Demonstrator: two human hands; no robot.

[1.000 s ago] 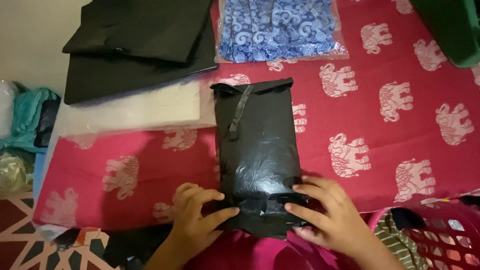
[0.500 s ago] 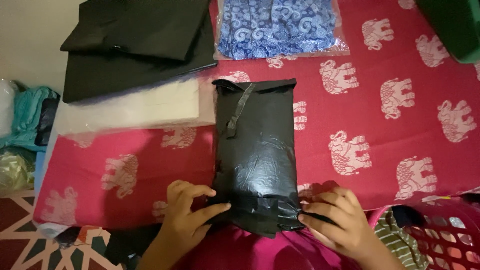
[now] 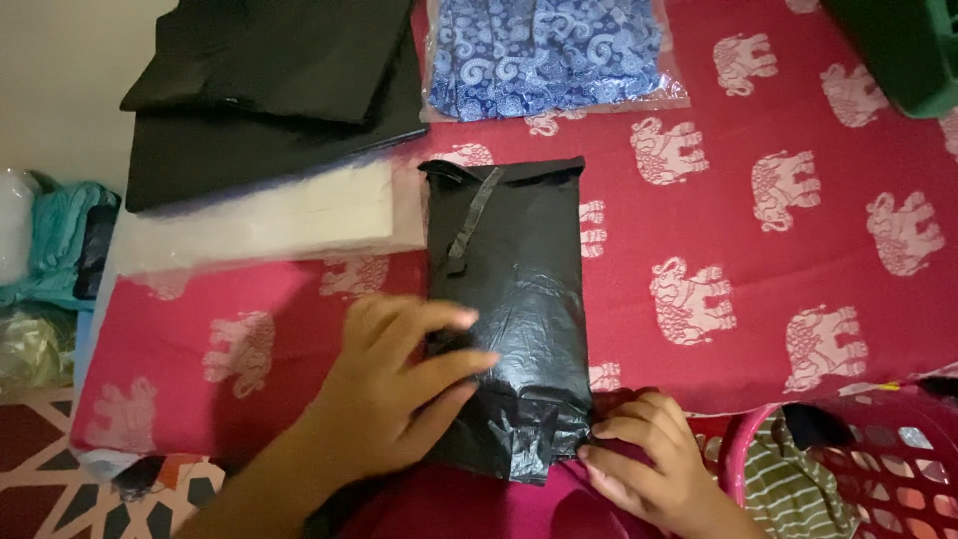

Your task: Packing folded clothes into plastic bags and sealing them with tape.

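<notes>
Far left of the fingers: a bundle of teal cloth (image 3: 62, 240) at the frame edge, partly cut off. Beyond the left fingertips, a stack of black folded fabric (image 3: 261, 95) sits over a pale white sheet (image 3: 264, 215).

Left hand (image 3: 394, 384): palm down, fingers together and extended, lying flat across the near half of the black plastic-wrapped parcel (image 3: 514, 269), pressing on it. Thumb hidden beneath the hand (cannot tell its position).

The parcel lies lengthwise on the red elephant-print cloth (image 3: 758, 279), between the two hands, its far end folded over with a dark strip hanging down it. The near end looks crumpled and taped.

Right hand (image 3: 649, 464): fingers curled, tips bunched at the parcel's near right corner, touching the wrap's edge; whether they truly pinch the plastic I cannot tell.

Well beyond the right fingers: a clear bag of blue patterned fabric (image 3: 549, 50). Just right of the right hand: a pink plastic basket (image 3: 868, 469) holding striped cloth. Far top right: a green container (image 3: 903, 50), cropped.
</notes>
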